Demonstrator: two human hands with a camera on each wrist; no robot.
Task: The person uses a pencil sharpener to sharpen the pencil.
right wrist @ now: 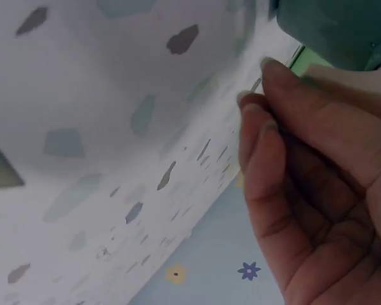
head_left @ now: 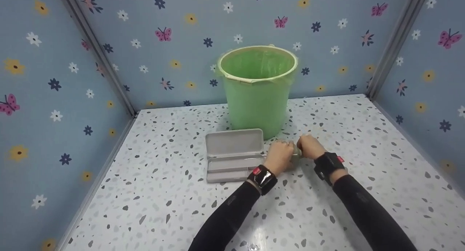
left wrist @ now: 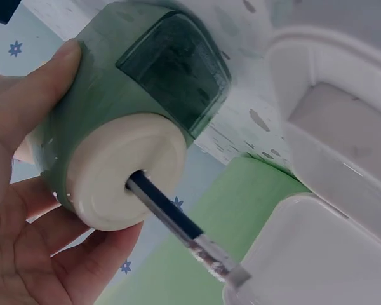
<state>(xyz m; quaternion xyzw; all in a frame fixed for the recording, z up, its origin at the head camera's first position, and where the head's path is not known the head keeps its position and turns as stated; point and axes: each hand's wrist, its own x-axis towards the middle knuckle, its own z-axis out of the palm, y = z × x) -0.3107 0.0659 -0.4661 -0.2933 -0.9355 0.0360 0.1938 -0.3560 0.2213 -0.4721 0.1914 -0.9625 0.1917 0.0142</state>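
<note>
My left hand [head_left: 279, 156] grips a green pencil sharpener [left wrist: 95, 82] with a cream round face and a dark see-through window. A dark pencil [left wrist: 171, 210] with a silvery end sticks out of the hole in that face, towards the pencil case. My right hand [head_left: 311, 146] is at the sharpener's opposite end. Its curled fingers [right wrist: 267, 171] and thumb come together close beside the green body; the part they pinch is mostly hidden. Just left of my left hand, an opened grey pencil case [head_left: 234, 144] lies with its lid back and its divided tray showing.
A tall green bin [head_left: 258, 102] with a pale rim and a plastic liner stands behind the pencil case and the hands. Flower-patterned walls [head_left: 145, 58] enclose the speckled white table [head_left: 163, 200] at the back and both sides.
</note>
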